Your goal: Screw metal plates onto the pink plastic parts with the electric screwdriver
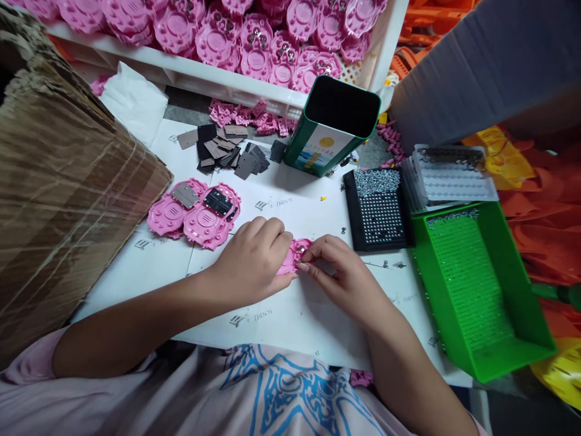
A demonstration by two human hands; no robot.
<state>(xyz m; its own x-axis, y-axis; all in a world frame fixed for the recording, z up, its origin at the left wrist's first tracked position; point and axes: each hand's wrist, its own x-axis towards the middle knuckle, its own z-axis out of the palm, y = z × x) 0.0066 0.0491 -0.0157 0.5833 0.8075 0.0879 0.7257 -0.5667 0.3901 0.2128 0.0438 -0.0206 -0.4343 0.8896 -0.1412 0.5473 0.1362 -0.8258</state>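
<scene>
A pink plastic casing lies low over the white paper, mostly covered by my hands. My left hand is closed around its left side. At the casing's right end, my right hand pinches with thumb and forefinger beside a small shiny metal part; whether the fingertips hold that part I cannot tell. To the left lie more pink casings, one with a black plate on it and another with a grey plate.
Loose dark plates lie behind my hands, near a green tin. On the right are a black tray of small metal pieces and a green bin. A cardboard box borders the left; a white crate of pink casings stands behind.
</scene>
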